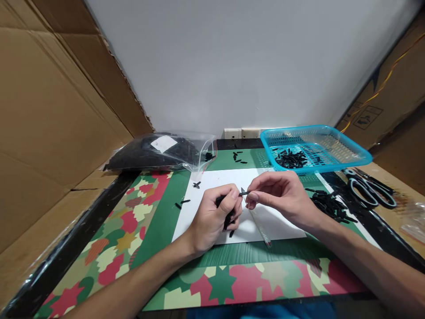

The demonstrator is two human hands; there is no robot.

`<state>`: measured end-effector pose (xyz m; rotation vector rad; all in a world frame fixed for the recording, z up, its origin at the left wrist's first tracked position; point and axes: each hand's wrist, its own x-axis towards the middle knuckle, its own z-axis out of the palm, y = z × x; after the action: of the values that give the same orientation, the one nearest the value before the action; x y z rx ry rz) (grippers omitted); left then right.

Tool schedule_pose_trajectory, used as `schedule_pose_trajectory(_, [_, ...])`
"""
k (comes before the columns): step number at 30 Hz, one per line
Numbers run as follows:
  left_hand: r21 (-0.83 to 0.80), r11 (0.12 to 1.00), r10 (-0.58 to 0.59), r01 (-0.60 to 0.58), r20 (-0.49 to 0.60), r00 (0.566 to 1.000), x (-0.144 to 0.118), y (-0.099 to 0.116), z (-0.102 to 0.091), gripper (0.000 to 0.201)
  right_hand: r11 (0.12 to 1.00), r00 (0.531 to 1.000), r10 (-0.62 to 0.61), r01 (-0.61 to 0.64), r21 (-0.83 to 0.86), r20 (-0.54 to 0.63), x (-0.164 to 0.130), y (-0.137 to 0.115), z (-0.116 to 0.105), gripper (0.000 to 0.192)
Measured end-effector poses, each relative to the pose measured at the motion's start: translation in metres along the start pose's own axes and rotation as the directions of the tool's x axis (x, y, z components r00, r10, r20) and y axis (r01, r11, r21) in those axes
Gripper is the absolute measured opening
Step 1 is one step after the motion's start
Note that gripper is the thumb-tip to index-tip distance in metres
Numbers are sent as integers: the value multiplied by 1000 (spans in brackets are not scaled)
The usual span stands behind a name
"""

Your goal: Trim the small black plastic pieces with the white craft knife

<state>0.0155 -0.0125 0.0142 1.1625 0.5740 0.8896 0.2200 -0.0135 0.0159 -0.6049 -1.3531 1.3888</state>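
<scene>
Over the white sheet of paper [206, 195], my left hand [215, 217] is closed around several small black strips, some poking out of the fist. A thin black piece [244, 193] spans the gap between its thumb and my right hand [279, 190], whose thumb and forefinger pinch the other end. What exactly these pieces are is too small to tell. Below the right fingers a pencil [260, 226] lies slantwise on the paper. One loose black strip [231, 233] rests just under the left fist.
A blue plastic basket [360, 155] with black pieces stands back right. Nearer lie a heap of black pieces [332, 206] and scissors [367, 192]. A clear bag of black material [139, 155] sits back left. Cardboard walls [49, 88] flank both sides.
</scene>
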Motion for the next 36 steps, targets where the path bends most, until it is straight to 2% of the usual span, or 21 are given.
schedule_pose_trajectory(4, [-8, 1000, 6, -6, 14, 1000, 0, 0, 1, 47, 1000, 1000, 9, -9, 2, 8, 0, 1, 0, 3])
schedule_pose_trajectory(36, [-10, 1000, -8, 8, -34, 999, 1, 2, 3, 49, 999, 1000, 22, -22, -43, -11, -1, 1, 0, 18])
